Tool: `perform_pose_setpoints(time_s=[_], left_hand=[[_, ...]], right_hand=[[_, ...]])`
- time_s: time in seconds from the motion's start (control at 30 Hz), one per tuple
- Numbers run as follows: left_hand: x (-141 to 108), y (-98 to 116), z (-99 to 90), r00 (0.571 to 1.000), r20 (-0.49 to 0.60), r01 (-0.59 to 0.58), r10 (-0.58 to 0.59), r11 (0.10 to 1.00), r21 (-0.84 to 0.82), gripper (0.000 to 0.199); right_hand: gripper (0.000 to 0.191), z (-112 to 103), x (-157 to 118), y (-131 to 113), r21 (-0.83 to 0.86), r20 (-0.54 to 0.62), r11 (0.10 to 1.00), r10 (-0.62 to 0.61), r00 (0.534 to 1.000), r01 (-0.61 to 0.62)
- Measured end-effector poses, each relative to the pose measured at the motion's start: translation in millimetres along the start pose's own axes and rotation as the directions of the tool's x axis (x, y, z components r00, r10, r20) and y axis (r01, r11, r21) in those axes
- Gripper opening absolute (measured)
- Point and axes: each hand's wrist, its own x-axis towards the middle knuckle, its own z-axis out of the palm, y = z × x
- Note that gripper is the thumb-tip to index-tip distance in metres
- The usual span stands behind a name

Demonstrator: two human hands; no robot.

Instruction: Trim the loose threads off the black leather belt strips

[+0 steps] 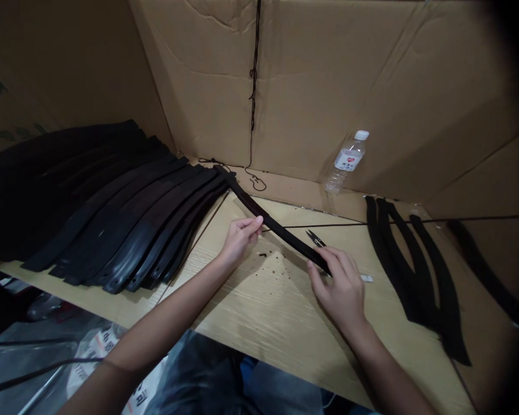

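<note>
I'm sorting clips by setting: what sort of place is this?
Probably a small workshop: the pile of long curved black strips, the small black pointed snips and the brown cardboard walls suggest it.

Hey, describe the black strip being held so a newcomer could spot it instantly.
On the pale tabletop, look between the big dark pile at left and the loose strips at right. One narrow black strip slants there. It alone is held, left hand near its middle, right hand at its near end.

Snips (315, 238) partly hidden, seemingly, behind right hand (341, 285)
</note>
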Motion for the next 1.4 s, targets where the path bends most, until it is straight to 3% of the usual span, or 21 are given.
perform_pose_setpoints(time_s=[0.17,0.53,0.7,0.87,1.03,1.23,1.4], left_hand=[[-0.8,1.3,0.3,1.0,-0.01,-0.017,0.018,1.0,0.025,0.048],[0.1,1.8,3.2,0.985,-0.169,0.041,-0.025,0.995,0.091,0.052],[-1.9,2.2,4.8,0.993,-0.101,0.075,-0.068,0.995,0.072,0.054],[-2.9,8.0,5.4,1.0,0.012,-0.024,0.023,1.0,0.015,0.056],[-0.8,7.8,4.5,1.0,-0.01,-0.03,0.03,0.999,-0.037,0.047],[0.3,2.7,3.4,0.998,-0.069,0.006,-0.01,0.998,-0.068,0.046],[-1.0,-0.5,4.9,0.997,-0.076,0.006,-0.01,0.999,-0.041,0.054]], right_hand=[[0.023,-1.5,0.5,1.1,-0.047,0.053,0.998,0.055,0.997,-0.052],[0.024,-1.6,0.2,-2.2,-0.02,-0.016,0.999,-0.041,0.999,0.041],[0.017,-1.9,0.7,-4.5,-0.02,-0.021,0.998,-0.061,0.998,0.06],[0.023,0.2,0.3,-2.6,-0.019,0.058,0.999,0.045,0.997,-0.044],[0.02,1.7,-2.4,1.1,-0.001,0.12,0.995,0.094,0.988,-0.095],[0.015,1.3,-3.2,-1.5,0.078,0.063,0.996,0.048,0.997,-0.053],[0.011,1.2,-4.2,-0.3,0.016,0.047,1.0,-0.008,0.999,0.007]])
